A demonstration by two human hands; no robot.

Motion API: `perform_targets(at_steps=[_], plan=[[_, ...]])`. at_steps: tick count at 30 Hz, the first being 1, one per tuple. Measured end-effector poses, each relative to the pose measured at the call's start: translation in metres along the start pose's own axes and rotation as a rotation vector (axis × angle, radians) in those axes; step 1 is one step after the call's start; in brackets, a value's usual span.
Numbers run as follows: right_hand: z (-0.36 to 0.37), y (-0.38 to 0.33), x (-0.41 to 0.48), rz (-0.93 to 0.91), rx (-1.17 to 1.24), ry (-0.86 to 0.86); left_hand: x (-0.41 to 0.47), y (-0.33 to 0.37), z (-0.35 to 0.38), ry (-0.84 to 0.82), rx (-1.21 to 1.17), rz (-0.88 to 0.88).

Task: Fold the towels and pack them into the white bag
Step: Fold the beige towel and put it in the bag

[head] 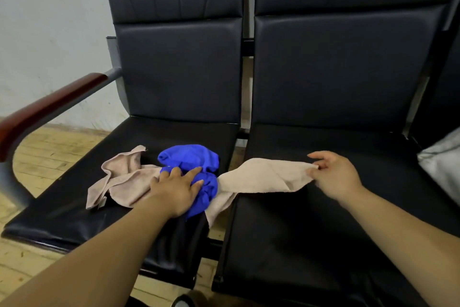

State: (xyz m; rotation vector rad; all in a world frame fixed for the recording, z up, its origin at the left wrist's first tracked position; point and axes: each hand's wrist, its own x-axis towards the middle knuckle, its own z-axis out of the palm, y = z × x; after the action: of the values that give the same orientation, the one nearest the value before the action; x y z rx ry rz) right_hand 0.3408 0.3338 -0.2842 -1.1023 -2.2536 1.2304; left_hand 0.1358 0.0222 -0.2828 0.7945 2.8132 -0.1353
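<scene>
Here, the left hand (178, 188) presses flat, fingers spread, on the crumpled bright-blue cloth towel (191, 157); right of that towel, the right hand (333, 174) pinches a stretched beige terry towel (261, 177).

Centre of frame: blue towel (191, 158), plain vivid royal blue, no pattern.
Left of centre: left beige towel (127, 182), plain pinkish beige.
Right of centre: right beige towel (263, 174), same plain pinkish beige.
Seats (74, 219): black, unpatterned.
Armrest (49, 105), left edge: dark reddish-brown over grey metal.
Wall (49, 20), upper left: off-white.
Floor (49, 152): pale yellow planks.
Right edge: white bag (443, 157), greyish in its folds.
</scene>
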Motion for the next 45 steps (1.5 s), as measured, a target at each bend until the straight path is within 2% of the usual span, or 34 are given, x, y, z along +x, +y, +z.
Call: perform_targets(at_steps=[2, 5, 7, 10, 12, 14, 16, 22, 25, 28, 31, 34, 37, 41, 45], plan=[[-0.010, 0.010, -0.004, -0.017, -0.040, -0.011, -0.007, 0.010, -0.005, 0.011, 0.023, -0.022], [-0.016, 0.019, -0.009, -0.019, -0.162, -0.043, -0.014, 0.032, -0.015, 0.153, 0.048, -0.034], [-0.015, 0.021, -0.016, -0.025, -0.307, -0.011, -0.018, 0.048, -0.017, 0.240, -0.005, 0.073], [-0.008, 0.012, -0.030, -0.176, -0.394, 0.040, -0.025, 0.077, -0.015, 0.235, -0.061, 0.357], [0.001, 0.010, -0.037, -0.214, -0.304, -0.100, -0.027, 0.095, -0.011, 0.172, -0.058, 0.472], [0.010, 0.013, -0.042, -0.151, -0.238, -0.334, -0.026, 0.107, -0.007, 0.125, -0.023, 0.526], [0.014, 0.022, -0.043, -0.125, -0.314, -0.473, -0.023, 0.116, -0.004, 0.107, 0.004, 0.561], [-0.008, 0.053, -0.045, -0.086, -0.429, -0.556, -0.023, 0.136, -0.001, -0.008, -0.123, 0.624], [-0.031, 0.067, -0.047, -0.057, -0.480, -0.568, -0.029, 0.145, 0.011, -0.145, -0.287, 0.646], [-0.048, 0.077, -0.049, -0.061, -0.432, -0.532, -0.034, 0.154, 0.022, -0.233, -0.419, 0.659], [-0.044, 0.077, -0.048, -0.140, -0.321, -0.460, -0.037, 0.160, 0.023, -0.212, -0.411, 0.661], [-0.030, 0.072, -0.046, -0.246, -0.187, -0.481, -0.039, 0.164, 0.025, -0.190, -0.369, 0.703], [-0.024, 0.068, -0.045, -0.346, -0.195, -0.443, -0.043, 0.165, 0.027, -0.161, -0.380, 0.703], [-0.039, 0.054, -0.050, -0.327, -0.158, -0.435, -0.044, 0.160, 0.025, -0.133, -0.549, 0.638], [-0.078, 0.035, -0.050, -0.290, -0.044, -0.370, -0.045, 0.160, 0.007, -0.267, -0.666, 0.683]])
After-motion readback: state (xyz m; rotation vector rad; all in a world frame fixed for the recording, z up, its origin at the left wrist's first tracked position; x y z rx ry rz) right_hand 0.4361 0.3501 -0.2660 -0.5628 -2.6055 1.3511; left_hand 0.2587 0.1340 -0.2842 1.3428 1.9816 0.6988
